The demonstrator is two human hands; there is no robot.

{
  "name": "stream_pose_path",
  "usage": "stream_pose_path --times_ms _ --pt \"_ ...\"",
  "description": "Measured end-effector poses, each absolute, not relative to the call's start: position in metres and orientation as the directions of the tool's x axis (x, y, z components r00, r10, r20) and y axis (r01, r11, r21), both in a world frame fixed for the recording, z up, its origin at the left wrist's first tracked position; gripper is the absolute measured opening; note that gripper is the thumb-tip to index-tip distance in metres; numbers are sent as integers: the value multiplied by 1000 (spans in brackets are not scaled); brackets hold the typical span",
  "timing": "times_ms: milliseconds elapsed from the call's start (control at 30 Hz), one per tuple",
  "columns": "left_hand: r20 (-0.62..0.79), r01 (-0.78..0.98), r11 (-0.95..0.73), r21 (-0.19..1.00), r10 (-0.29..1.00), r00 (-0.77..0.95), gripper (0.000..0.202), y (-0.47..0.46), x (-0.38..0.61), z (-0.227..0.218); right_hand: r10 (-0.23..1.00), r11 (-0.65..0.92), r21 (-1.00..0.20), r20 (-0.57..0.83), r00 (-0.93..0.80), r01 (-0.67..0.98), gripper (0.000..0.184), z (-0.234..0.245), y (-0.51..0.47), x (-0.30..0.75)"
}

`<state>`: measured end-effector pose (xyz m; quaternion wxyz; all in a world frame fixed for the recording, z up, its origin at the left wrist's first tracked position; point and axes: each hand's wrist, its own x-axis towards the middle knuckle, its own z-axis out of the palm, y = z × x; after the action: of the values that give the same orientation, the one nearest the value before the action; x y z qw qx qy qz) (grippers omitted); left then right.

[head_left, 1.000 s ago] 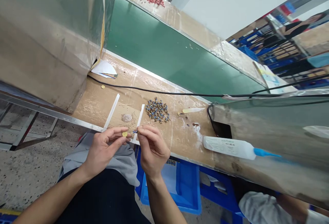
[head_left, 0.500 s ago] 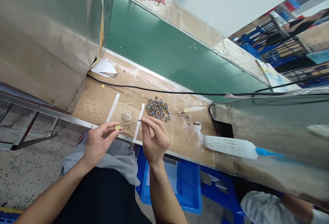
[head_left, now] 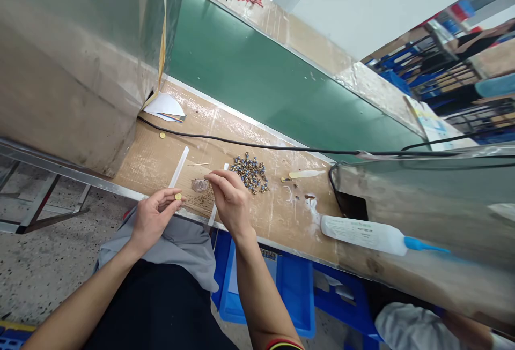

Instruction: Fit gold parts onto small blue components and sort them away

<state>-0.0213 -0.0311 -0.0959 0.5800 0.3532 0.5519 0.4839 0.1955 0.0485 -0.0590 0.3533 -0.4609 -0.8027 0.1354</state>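
Note:
My left hand (head_left: 155, 215) pinches a small gold disc (head_left: 177, 196) between thumb and fingers at the near edge of the brown workbench (head_left: 153, 159). My right hand (head_left: 228, 200) is closed in a pinch, its fingertips reaching down to a small clear blob (head_left: 198, 185) on the bench; whatever it pinches is too small to make out. A heap of small blue and gold parts (head_left: 248, 171) lies just right of that hand. Two white strips (head_left: 178, 160) frame the working patch.
A black cable (head_left: 249, 143) runs across the bench. A white bottle with a blue nozzle (head_left: 370, 235) lies at the right. A green conveyor belt (head_left: 257, 79) runs behind. Blue bins (head_left: 289, 293) sit under the bench. Another person's sleeve (head_left: 410, 326) shows at bottom right.
My right hand has moved left and forward from beside the left hand to the clear blob. My left hand with the gold disc has drawn back and slightly left.

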Motion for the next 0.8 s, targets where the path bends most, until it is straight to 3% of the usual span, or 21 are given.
stream_pose_path --times_ms 533,700,800 --pt "-302 -164 288 943 951 -69 38 -31 -22 -92 815 573 -445 396 -422 689 32 -62 51 194" --pt "-312 -173 298 939 948 -60 37 -32 -23 -96 793 581 -380 463 -396 720 35 -60 53 195" --pt "-313 -173 299 938 948 -61 36 -33 -22 -94 781 573 -434 545 -304 695 33 -53 46 192"
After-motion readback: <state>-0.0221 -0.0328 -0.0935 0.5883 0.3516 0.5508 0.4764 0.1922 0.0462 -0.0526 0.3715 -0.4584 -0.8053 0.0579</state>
